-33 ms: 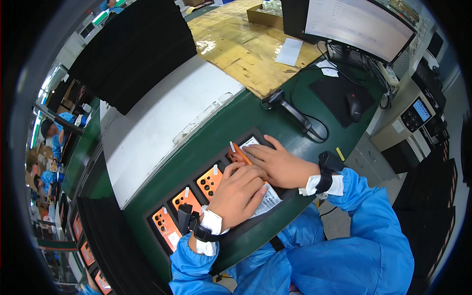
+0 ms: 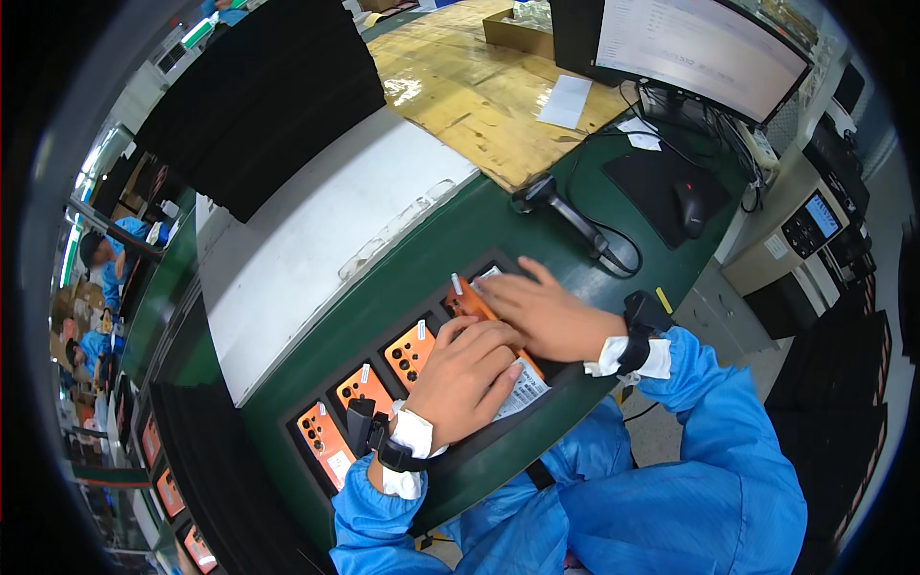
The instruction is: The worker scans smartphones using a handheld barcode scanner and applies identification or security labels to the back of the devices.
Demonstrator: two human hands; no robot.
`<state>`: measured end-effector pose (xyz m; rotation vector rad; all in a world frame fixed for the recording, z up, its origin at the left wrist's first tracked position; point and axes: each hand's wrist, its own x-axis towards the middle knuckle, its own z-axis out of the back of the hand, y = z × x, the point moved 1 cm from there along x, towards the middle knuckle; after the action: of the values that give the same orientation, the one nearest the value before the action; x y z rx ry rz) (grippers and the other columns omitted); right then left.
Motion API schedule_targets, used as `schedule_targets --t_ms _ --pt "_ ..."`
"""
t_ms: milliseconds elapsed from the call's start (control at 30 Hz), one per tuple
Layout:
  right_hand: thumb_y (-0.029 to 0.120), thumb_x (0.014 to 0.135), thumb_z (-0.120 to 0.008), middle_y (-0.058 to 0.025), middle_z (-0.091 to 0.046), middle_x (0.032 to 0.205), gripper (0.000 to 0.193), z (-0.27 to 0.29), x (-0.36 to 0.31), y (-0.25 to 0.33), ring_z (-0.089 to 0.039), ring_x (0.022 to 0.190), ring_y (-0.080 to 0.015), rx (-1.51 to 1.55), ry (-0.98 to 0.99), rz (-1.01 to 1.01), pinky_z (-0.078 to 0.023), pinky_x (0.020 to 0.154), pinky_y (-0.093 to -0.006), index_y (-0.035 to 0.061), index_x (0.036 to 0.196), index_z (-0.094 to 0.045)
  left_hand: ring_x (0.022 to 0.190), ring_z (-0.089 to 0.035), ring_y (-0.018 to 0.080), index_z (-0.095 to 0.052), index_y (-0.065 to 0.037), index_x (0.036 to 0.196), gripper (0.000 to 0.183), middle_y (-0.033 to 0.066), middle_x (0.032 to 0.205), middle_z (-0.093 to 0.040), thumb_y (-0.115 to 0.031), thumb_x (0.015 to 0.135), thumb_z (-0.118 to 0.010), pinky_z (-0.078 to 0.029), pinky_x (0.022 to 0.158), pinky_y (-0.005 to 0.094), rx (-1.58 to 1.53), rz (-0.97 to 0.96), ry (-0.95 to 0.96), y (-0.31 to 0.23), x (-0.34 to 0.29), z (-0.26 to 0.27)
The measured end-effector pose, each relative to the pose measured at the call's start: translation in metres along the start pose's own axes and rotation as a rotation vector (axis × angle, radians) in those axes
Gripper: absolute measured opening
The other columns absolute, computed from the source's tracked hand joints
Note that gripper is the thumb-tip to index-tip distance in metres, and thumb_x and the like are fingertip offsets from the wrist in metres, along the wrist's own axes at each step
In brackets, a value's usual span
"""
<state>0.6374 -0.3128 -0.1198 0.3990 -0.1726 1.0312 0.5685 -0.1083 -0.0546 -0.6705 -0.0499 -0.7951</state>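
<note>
Busy, to judge by the pose, with seating or lifting one orange phone (image 2: 469,301) toward the right end of the dark tray (image 2: 433,314) on the green bench (image 2: 479,220). Lying partly beneath both hands, beyond a row of three other orange phones (image 2: 360,387). With the left hand (image 2: 468,376) bent over it, fingers curled (impossible to see whether gripping or only pressing). With the right hand (image 2: 558,321) laid across from the other side, fingers stretched, thumb spread well apart, not closed round anything visible. Visible too, just beside the left hand: a white printed label (image 2: 522,391), attached or loose being unclear. Probably calls next for steadying with the left and squaring the long edge to the tray.
</note>
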Motion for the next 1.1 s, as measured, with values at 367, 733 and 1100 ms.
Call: schedule_targets --t_ms 367,733,1100 --pt "0.025 0.097 -0.081 -0.0057 -0.066 0.073 0.024 0.037 -0.003 0.047 -0.063 0.066 -0.0154 0.844 0.094 -0.248 -0.051 0.062 -0.0319 0.0019 0.102 -0.074 0.066 -0.069 0.0192 -0.075 0.004 0.101 0.031 0.0142 0.077 -0.073 -0.027 0.099 -0.077 -0.050 0.060 0.0346 -0.232 0.622 0.116 0.004 -0.044 0.031" --pt "0.031 0.097 -0.071 -0.0152 -0.077 0.091 0.027 0.031 0.035 0.065 -0.075 0.088 -0.0347 0.627 0.116 -0.134 -0.056 0.077 -0.0445 0.0049 0.103 -0.075 0.068 -0.076 0.0292 -0.077 0.001 0.113 0.029 0.0198 0.083 -0.077 -0.025 0.099 -0.075 -0.057 0.064 0.0381 -0.240 0.678 0.135 0.003 -0.068 0.030" --pt "0.024 0.097 -0.067 -0.0124 -0.074 0.087 0.020 0.025 0.046 0.070 -0.074 0.081 -0.0331 0.577 0.218 -0.163 -0.056 0.075 -0.0427 0.0046 0.098 -0.072 0.067 -0.073 0.0354 -0.078 0.002 0.113 0.033 0.0235 0.079 -0.074 -0.028 0.102 -0.069 -0.055 0.063 0.0425 -0.259 0.647 0.037 0.001 -0.078 0.030"
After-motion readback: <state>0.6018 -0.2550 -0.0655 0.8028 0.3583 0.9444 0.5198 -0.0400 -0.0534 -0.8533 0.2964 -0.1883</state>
